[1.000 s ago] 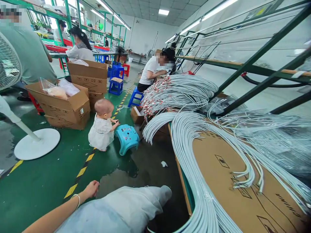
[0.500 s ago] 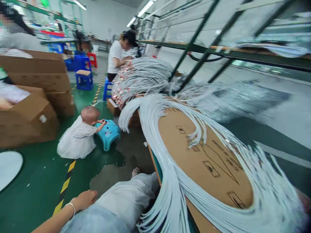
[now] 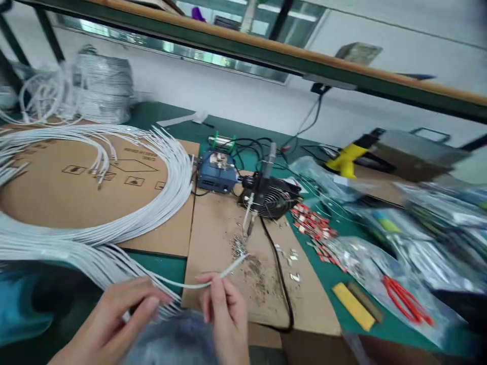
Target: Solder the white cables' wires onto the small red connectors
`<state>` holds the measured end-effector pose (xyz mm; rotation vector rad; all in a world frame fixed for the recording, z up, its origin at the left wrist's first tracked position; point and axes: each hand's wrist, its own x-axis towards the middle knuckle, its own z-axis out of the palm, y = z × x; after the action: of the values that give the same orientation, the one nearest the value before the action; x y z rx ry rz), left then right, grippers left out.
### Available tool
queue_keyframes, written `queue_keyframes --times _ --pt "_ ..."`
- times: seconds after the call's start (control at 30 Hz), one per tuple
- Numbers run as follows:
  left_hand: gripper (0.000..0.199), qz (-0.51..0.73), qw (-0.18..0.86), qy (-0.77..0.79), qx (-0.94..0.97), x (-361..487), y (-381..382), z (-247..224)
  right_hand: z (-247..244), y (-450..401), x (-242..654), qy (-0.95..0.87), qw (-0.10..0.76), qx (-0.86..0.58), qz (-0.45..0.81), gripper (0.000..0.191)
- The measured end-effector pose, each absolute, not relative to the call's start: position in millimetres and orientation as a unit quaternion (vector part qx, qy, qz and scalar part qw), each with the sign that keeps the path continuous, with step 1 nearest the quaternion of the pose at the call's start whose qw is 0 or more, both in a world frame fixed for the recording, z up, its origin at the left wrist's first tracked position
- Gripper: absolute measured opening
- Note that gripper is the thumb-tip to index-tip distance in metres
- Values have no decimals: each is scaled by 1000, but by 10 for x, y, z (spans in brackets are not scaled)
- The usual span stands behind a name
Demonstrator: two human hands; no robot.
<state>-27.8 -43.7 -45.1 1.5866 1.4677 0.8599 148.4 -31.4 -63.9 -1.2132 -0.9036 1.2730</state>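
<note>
Between the thumb and fingers of my right hand (image 3: 226, 309), a thin white cable (image 3: 233, 266) is pinched close to its end. The tip points up and right over the littered cardboard. My left hand (image 3: 124, 314) is beside the cable bundle (image 3: 87, 258), fingers loosely bent and thumb apart from them; no firm grip shows. Past the cable tip, a soldering iron on an upright holder (image 3: 262, 187) points down at a heap of metal bits (image 3: 239, 246). A black round-grilled fan (image 3: 276, 200) stands behind it, with a blue machine (image 3: 216, 172) to its left.
Looped white cables (image 3: 177, 172) lie on a cardboard sheet (image 3: 140, 157) at left. To the right are small red-and-white parts (image 3: 314, 223), red-handled pliers (image 3: 407, 299), a yellow block (image 3: 353, 306) and plastic bags. A yellow tool (image 3: 348, 157) lies behind. A shelf (image 3: 247, 38) crosses above.
My view has swung right, from the aisle with a small child and a seated worker to the bench. Both hands now show over it, and my right hand has a cable.
</note>
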Motion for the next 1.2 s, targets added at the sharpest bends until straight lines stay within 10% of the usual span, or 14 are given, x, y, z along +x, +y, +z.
queue_keyframes --times 0.53,1.2 --pt "31 323 721 395 468 711 112 -294 -508 -627 2470 -596 433 -546 399 19" --pt "23 238 675 436 546 907 59 -374 -508 -150 2482 -524 499 -498 477 19"
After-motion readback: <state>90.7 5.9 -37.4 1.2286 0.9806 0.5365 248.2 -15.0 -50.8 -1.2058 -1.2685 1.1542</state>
